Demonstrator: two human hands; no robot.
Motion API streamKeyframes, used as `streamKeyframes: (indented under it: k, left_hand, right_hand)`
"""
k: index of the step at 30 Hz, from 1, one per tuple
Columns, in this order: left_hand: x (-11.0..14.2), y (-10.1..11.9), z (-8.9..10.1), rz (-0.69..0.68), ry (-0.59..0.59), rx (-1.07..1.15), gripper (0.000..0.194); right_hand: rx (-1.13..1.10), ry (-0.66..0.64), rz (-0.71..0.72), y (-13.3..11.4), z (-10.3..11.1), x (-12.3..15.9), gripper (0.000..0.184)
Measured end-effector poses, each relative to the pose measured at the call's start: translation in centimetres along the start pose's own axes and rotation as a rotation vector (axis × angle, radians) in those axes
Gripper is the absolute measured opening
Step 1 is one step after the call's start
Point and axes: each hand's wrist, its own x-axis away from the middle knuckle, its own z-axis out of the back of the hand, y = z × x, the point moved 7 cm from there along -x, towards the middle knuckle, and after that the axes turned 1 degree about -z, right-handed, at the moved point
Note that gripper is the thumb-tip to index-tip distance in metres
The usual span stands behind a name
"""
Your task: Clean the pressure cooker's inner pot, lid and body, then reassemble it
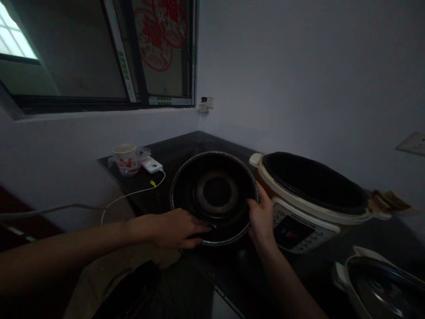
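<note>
A round black inner pot (217,192) with a shiny rim is tipped slightly toward me over the dark counter; a pale ring marks its bottom. My left hand (181,228) is closed over the near left part of the rim, with its fingertips reaching inside. On the right side, my right hand (262,215) grips the rim, thumb inside and the other fingers mostly hidden behind the wall. Just right of that hand stands a white electric cooker (308,199) without a lid over its dark opening, its control panel facing me.
A second, lidded cooker (375,283) is at the lower right. At the counter's left are a paper cup (126,158) in plastic and a white device (152,165) with a cable. A crumpled brown item (387,201) lies by the cooker's right handle. Walls meet behind the counter (195,141).
</note>
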Motion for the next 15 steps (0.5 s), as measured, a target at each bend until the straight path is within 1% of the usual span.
streamKeyframes:
  k: [2,3,5,6,7,8,9,10,11,12,13,14,15]
  left_hand:
    - [-0.3,1.0,0.0,-0.05,-0.104,0.196,0.061]
    - [-0.6,1.2,0.0,-0.064,-0.156,0.312,0.065]
    - [-1.4,1.0,0.3,-0.035,-0.207,0.528,0.061]
    - [-2.0,0.4,0.6,0.021,-0.187,0.629,0.056]
    - [-2.7,-0.5,0.9,0.104,-0.131,0.718,0.052]
    - [-3.3,-1.7,1.3,0.201,-0.038,0.789,0.048]
    - [-3.9,-2.8,1.8,0.287,0.081,0.833,0.045]
    - [-4.5,-3.8,2.4,0.346,0.209,0.847,0.044]
    - [-5.1,-4.4,3.0,0.368,0.327,0.827,0.044]
    - [-5.7,-4.8,3.7,0.355,0.425,0.769,0.044]
    - [-6.3,-4.8,4.2,0.313,0.491,0.678,0.045]
    - [-7.0,-4.5,4.4,0.259,0.521,0.562,0.046]
    - [-7.9,-4.0,4.2,0.192,0.497,0.436,0.047]
  right_hand:
    - [0.014,-0.006,0.001,0.0,0.0,-0.2,0.061]
    - [0.025,-0.013,0.004,-0.1,0.0,-0.3,0.061]
    - [0.038,-0.03,0.0,-0.1,-0.1,-0.5,0.061]
    - [0.038,-0.036,-0.009,-0.1,-0.1,-0.6,0.061]
    - [0.033,-0.035,-0.023,-0.1,-0.1,-0.6,0.061]
    - [0.029,-0.032,-0.039,-0.1,0.0,-0.7,0.061]
    - [0.028,-0.031,-0.051,0.0,0.0,-0.7,0.06]
    - [0.026,-0.032,-0.058,0.0,0.0,-0.7,0.06]
    - [0.024,-0.037,-0.061,0.1,0.0,-0.8,0.06]
    - [0.023,-0.043,-0.061,0.1,0.0,-0.8,0.059]
    - [0.021,-0.048,-0.059,0.2,0.0,-0.8,0.059]
    - [0.02,-0.051,-0.057,0.3,0.0,-0.9,0.059]
    - [0.018,-0.05,-0.054,0.3,0.0,-0.9,0.059]
